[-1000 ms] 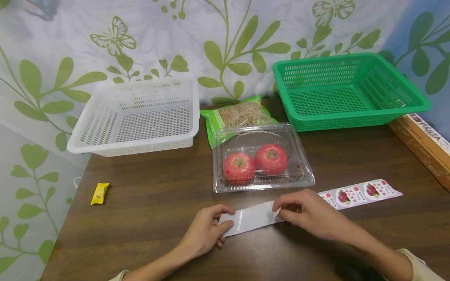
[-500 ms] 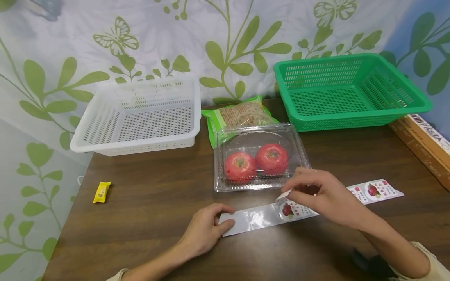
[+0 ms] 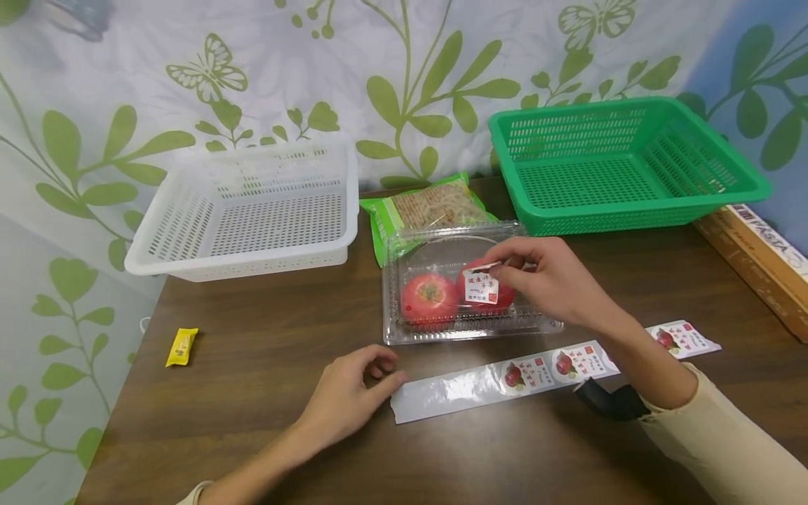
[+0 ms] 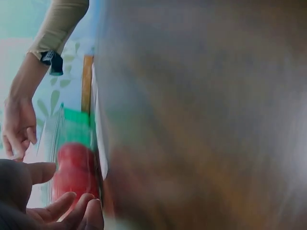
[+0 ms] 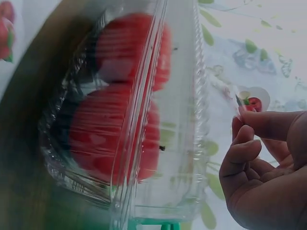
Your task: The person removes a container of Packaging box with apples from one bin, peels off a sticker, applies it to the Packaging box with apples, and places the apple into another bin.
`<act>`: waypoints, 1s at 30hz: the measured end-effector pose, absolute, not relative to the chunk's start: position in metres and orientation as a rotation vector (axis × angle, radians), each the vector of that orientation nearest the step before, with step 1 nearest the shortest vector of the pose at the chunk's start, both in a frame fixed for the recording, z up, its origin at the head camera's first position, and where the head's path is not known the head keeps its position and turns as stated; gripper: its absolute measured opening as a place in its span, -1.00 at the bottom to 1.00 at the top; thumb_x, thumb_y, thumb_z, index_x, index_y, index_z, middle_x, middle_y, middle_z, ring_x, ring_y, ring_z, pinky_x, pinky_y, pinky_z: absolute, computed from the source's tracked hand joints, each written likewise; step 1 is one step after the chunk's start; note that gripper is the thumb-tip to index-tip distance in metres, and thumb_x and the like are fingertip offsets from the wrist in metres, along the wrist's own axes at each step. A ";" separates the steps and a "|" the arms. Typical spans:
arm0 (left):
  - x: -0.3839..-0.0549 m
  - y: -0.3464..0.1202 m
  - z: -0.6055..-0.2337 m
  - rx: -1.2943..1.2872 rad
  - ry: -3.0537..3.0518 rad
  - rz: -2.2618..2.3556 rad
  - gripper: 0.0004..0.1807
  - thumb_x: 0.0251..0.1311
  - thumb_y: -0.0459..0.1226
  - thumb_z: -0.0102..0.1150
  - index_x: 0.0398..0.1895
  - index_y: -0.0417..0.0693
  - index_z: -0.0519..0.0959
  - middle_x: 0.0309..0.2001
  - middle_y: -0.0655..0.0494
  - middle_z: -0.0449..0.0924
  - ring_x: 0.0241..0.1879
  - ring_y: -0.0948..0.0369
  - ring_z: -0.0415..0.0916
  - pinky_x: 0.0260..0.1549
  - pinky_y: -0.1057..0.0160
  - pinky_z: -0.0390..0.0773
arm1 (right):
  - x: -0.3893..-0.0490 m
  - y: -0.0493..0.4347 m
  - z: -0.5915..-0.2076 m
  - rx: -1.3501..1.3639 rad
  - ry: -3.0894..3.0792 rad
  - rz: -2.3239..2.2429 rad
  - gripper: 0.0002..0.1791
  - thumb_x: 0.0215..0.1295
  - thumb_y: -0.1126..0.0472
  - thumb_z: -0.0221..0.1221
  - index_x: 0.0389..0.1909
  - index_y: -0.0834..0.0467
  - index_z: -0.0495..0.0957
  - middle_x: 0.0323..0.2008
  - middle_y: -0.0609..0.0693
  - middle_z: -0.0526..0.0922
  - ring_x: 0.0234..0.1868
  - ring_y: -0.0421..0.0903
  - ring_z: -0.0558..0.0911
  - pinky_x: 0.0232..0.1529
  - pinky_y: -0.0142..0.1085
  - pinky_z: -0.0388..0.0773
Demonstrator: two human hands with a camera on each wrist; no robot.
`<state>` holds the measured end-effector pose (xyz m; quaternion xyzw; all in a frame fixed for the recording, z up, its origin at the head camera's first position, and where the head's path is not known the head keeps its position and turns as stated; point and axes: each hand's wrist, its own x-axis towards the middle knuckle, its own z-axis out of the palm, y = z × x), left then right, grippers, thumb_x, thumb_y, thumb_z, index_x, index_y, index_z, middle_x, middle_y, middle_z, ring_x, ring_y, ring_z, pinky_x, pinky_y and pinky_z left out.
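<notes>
My right hand [image 3: 562,280] pinches a printed sticker [image 3: 481,287] between thumb and fingertips, above a clear plastic clamshell box [image 3: 394,331]. Two red tomatoes [image 3: 429,298] lie inside the closed box, and the sticker covers part of the right one in the head view. The right wrist view shows the hand [image 5: 268,167] and the sticker [image 5: 254,101] apart from the lid. On the table in front lies a strip of stickers [image 3: 454,393], its left part bare backing. My left hand [image 3: 350,389], fingers loosely bent, holds nothing beside the strip's left end; whether it touches the strip I cannot tell.
A white basket [image 3: 246,265] stands back left and a green basket [image 3: 606,223] back right. Behind the box lies a green-edged food packet [image 3: 435,207]. A yellow wrapped piece [image 3: 182,346] is at the left, a pasta carton [image 3: 757,263] at the right edge.
My right hand has peeled a sticker off the strip and carried it forward over the box. The left hand has drawn slightly back and let go of the strip's end.
</notes>
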<state>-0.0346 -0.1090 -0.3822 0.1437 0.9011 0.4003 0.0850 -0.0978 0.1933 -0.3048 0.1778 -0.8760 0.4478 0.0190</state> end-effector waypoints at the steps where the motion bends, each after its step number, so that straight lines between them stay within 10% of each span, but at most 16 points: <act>1: -0.037 -0.111 -0.381 0.382 2.669 1.229 -0.67 0.18 -0.09 0.38 -0.05 -0.01 0.60 -0.21 0.24 0.63 -0.25 0.33 0.56 -0.20 0.18 0.56 | -0.103 0.192 -0.305 0.554 -2.727 1.379 -0.82 0.31 0.38 0.21 -0.14 0.17 0.71 -0.30 -0.01 0.64 -0.35 -0.03 0.47 -0.45 -0.34 0.44; 10: -0.066 -0.117 -0.372 0.333 2.483 1.696 -0.20 0.21 -0.20 0.37 0.45 -0.03 0.17 0.31 -0.16 0.30 0.19 -0.02 0.42 -0.01 0.03 0.58 | -0.129 0.180 -0.309 0.619 -2.825 1.325 -0.80 0.32 0.42 0.16 -0.15 0.19 0.71 -0.22 0.01 0.68 -0.30 -0.02 0.51 -0.35 -0.22 0.50; 30: -0.110 -0.098 -0.371 0.508 2.347 1.665 -0.26 0.17 -0.18 0.38 0.42 -0.05 0.33 0.51 -0.12 -0.06 0.35 -0.06 0.17 0.16 -0.09 0.43 | -0.133 0.174 -0.321 0.660 -2.913 1.081 -0.72 0.24 0.43 0.26 -0.03 0.20 0.66 -0.14 0.07 0.66 -0.25 -0.02 0.59 -0.20 -0.12 0.54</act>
